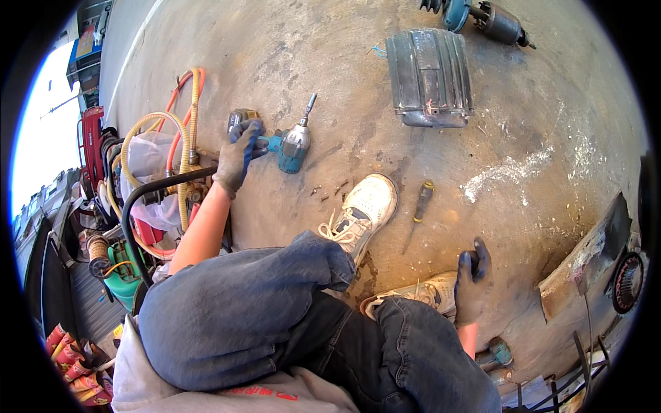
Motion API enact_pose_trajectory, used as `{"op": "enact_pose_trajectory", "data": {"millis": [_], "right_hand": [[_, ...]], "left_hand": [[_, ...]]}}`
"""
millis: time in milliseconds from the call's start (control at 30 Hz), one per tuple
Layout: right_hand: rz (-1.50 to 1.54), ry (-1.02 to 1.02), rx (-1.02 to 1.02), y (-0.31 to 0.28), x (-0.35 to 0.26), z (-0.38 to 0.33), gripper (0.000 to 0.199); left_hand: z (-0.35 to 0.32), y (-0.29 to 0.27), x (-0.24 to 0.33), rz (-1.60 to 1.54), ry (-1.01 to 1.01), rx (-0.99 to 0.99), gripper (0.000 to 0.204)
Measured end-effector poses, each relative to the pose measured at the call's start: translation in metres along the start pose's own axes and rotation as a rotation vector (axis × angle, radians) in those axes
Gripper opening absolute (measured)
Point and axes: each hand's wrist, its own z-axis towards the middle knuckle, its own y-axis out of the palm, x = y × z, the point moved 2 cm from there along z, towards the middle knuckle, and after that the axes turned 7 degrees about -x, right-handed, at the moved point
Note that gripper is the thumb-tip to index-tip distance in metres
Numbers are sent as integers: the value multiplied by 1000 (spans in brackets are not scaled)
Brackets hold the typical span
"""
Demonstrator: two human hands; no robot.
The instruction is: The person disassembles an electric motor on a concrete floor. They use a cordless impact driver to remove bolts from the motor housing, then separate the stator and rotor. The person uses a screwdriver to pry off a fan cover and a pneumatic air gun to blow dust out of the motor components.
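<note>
My left hand (238, 157), in a grey glove with dark blue coated fingers, is closed round the handle of a teal cordless impact driver (295, 149). A long socket bit points up and away from its silver nose. The battery (242, 118) shows beyond my fingers. My right hand (474, 282), gloved alike, hangs beside my right shoe with fingers apart and nothing in it. A black and yellow screwdriver (421, 206) lies on the ground between my shoes and the white powder. Farther off rests a dark, ribbed motor housing (430, 77).
A motor rotor (502, 26) lies at the far right. Yellow and orange hoses (187, 131) coil beside a black tubular handle (148, 189) at left. White powder (506, 173) streaks the concrete. A bent metal sheet (582, 258) and another teal power tool (498, 352) are at right.
</note>
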Motion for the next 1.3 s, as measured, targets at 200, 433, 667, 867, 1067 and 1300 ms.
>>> {"op": "enact_pose_trajectory", "data": {"millis": [200,433,667,867,1067,1300], "right_hand": [[-845,-213,-441,82,-48,86,70],[-859,-152,-287,103,-48,92,69],[382,-312,-32,-6,-171,81,57],[314,-586,196,-45,-211,108,47],[294,-612,200,-26,-219,122,45],[196,-485,227,-25,-225,129,40]], "left_hand": [[-46,52,-41,422,-178,-401,38],[-18,117,23,616,22,-510,40],[4,170,106,579,292,-536,39],[16,201,129,715,1061,-381,45],[13,241,134,1211,1092,-408,113],[24,255,130,1403,1043,-350,115]]}}
